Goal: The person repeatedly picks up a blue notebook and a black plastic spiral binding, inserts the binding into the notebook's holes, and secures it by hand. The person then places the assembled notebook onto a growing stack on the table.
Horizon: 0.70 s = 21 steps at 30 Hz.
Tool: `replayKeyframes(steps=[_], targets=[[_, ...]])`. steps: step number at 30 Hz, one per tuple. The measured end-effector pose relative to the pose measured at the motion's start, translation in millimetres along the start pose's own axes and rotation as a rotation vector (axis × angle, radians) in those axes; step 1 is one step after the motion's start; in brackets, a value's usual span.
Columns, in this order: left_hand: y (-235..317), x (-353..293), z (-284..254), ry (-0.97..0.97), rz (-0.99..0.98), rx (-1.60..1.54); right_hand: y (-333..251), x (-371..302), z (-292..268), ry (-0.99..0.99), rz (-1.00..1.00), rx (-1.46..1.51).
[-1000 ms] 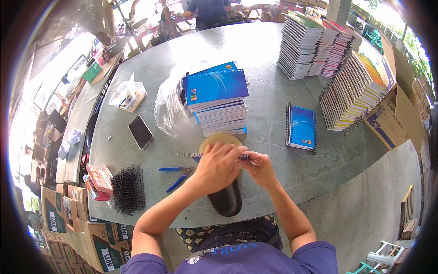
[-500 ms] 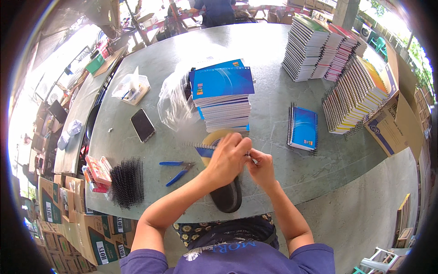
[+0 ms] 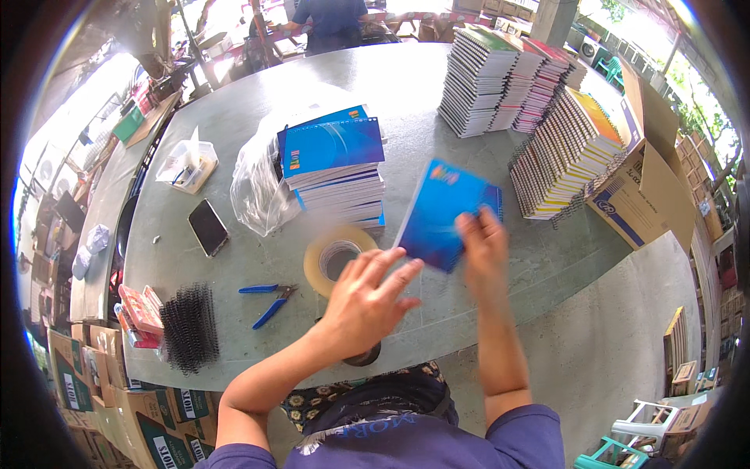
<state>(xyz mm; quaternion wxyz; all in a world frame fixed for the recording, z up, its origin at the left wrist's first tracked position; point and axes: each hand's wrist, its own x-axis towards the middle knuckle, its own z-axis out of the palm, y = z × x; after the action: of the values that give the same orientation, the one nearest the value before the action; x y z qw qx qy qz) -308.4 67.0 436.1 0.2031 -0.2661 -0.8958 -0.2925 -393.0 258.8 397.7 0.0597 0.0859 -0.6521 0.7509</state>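
In the clamped fingers of the right hand (image 3: 484,248), a blue-covered notebook (image 3: 439,217), multicoloured lettering (image 3: 444,173) at its far end, is held above the table (image 3: 242,262), the fingers of the left hand (image 3: 366,295) parted beside it, while the tape roll (image 3: 314,266) leftward, partly covered earlier, is exposed.

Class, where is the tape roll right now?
In the head view, the tape roll sits slightly left of centre, between the left hand and the blue notebook stack, right of the cutters.

Blue lettering (image 3: 383,427) on navy shirt (image 3: 437,449), multicoloured letters (image 3: 294,159) on blue notebooks (image 3: 336,147), bold label print (image 3: 70,389) on brown cartons (image 3: 125,408)
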Motion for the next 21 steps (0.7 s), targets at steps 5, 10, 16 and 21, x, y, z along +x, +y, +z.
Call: replayKeyframes(steps=[5,10,16,21], targets=[[-18.8,-11.1,-3.4,0.013,-0.087,0.018,35.1,51.6,-74.0,0.231,-0.089,-0.880],[-32.0,-29.2,4.8,-0.058,-0.170,-0.035,69.1,50.3,-92.2,0.237,-0.005,-0.884],[-37.7,-39.8,3.1,-0.030,-0.200,-0.071,70.2,49.9,-92.9,0.256,-0.013,-0.997],[-37.0,-51.8,-1.4,-0.008,-0.199,-0.099,56.7,61.7,-85.8,0.272,-0.229,-1.307]])
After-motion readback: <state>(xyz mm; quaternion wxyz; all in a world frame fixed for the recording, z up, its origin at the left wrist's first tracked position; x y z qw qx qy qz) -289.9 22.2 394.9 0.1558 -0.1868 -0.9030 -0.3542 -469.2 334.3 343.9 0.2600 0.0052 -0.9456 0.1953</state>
